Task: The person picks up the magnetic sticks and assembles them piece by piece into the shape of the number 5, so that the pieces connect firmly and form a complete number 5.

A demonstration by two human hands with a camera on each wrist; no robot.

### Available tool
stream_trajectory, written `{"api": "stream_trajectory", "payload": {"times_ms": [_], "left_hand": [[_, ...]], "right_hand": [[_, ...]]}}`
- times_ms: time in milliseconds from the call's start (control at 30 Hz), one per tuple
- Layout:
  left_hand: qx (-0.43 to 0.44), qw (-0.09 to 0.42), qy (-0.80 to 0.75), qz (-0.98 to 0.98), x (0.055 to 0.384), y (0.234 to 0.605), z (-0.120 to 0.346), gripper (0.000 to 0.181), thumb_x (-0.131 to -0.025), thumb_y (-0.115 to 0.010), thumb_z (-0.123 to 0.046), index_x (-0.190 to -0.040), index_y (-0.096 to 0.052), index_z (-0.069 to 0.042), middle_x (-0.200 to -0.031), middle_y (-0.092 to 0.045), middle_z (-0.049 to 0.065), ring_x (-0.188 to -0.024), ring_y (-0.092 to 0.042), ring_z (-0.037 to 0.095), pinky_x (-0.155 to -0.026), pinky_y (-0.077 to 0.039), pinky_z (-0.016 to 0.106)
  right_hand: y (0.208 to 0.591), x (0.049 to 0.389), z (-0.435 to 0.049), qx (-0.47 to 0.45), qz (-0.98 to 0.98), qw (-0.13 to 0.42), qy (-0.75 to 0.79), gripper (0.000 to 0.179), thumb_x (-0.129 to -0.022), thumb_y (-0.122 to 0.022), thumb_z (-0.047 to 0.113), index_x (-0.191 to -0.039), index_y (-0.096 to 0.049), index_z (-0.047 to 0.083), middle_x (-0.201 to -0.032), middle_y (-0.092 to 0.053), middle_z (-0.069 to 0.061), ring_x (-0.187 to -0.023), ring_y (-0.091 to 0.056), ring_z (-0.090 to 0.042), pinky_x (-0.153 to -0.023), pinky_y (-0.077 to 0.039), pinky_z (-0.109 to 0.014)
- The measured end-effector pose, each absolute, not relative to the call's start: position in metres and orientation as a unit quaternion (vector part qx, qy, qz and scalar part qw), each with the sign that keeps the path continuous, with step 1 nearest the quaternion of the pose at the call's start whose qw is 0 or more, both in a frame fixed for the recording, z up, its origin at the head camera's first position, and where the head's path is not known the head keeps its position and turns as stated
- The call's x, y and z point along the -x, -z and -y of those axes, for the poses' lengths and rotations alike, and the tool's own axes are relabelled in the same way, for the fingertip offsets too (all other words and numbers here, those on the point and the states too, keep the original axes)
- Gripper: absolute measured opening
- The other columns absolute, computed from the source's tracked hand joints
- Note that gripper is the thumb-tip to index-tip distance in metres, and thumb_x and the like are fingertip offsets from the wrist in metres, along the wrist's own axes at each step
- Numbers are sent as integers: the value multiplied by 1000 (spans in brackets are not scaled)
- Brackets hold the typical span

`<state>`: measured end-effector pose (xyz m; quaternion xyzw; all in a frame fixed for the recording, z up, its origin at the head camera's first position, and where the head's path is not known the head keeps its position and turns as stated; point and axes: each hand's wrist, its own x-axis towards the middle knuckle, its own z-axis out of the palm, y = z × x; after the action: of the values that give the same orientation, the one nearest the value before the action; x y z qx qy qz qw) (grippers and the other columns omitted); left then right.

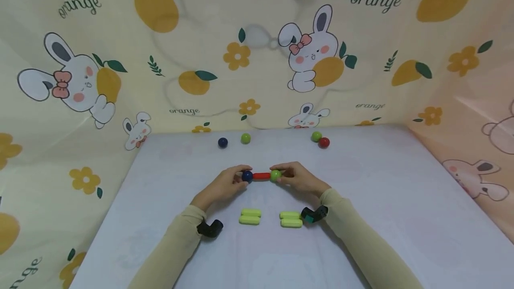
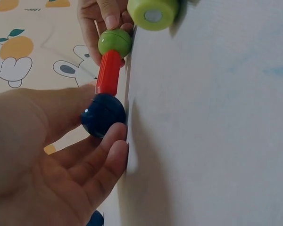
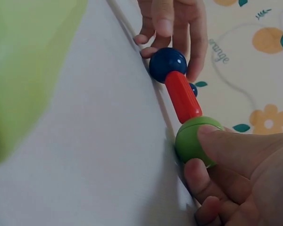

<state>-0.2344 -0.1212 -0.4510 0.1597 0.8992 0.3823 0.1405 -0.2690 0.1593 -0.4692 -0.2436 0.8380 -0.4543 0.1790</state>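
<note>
A red rod [image 1: 262, 176] joins a dark blue ball [image 1: 246, 176] at its left end to a green ball [image 1: 275, 175] at its right end. My left hand [image 1: 226, 186] pinches the blue ball between thumb and fingers. On the other side, my right hand [image 1: 302, 179] grips the green ball; its thumb lies over the ball in the right wrist view. Nearer to me are two pairs of light green rods, one pair [image 1: 250, 216] on the left and another [image 1: 291, 219] on the right beside the right wrist.
Along the back of the white table [image 1: 168, 164] lie a dark blue ball [image 1: 222, 142], a green ball [image 1: 246, 138], and another green ball [image 1: 316, 136] touching a red ball [image 1: 324, 142]. A patterned curtain [image 1: 257, 70] rises behind the far table edge.
</note>
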Motion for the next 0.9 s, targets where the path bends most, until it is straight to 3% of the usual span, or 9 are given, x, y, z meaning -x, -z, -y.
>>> {"api": "stream_trajectory", "payload": {"times_ms": [133,333,500,733,900], "left_hand": [[-147,149,-393,-895,237,453,123,45,-101,-62,-23,-146,-53,-23,-143,-59,8,-119,-62,25,-102,-52,46],[-150,157,-399,-891,241,455,128,44,-103,-59,-25,-147,-52,-20,-144,-59,11,-125,-60,30,-106,-50,49],[-148,155,-404,-889,242,452,135,43,-104,-57,-24,-146,-53,-19,-139,-62,10,-118,-63,27,-102,-51,47],[-149,149,-424,-881,244,444,148,42,-104,-56,-22,-145,-52,-13,-136,-62,14,-104,-67,22,-84,-55,36],[-171,114,-434,-877,243,431,158,41,-104,-55,-22,-143,-53,-8,-136,-62,20,-105,-67,29,-87,-54,38]], "right_hand": [[471,268,-160,238,-835,180,463,45,-98,-63,7,-143,-57,9,-142,-60,-13,-105,-58,-22,-96,-50,-35],[472,269,-160,239,-832,181,466,45,-99,-62,7,-144,-57,9,-142,-60,-13,-105,-56,-22,-97,-50,-34],[471,269,-159,241,-832,180,466,46,-99,-62,6,-144,-56,9,-141,-61,-13,-105,-56,-22,-97,-49,-33],[471,268,-159,237,-833,181,466,45,-99,-62,6,-144,-57,9,-139,-62,-13,-102,-55,-22,-93,-48,-28],[471,269,-160,240,-832,180,467,45,-98,-63,6,-143,-57,8,-137,-62,-14,-101,-54,-22,-88,-48,-25]]}}
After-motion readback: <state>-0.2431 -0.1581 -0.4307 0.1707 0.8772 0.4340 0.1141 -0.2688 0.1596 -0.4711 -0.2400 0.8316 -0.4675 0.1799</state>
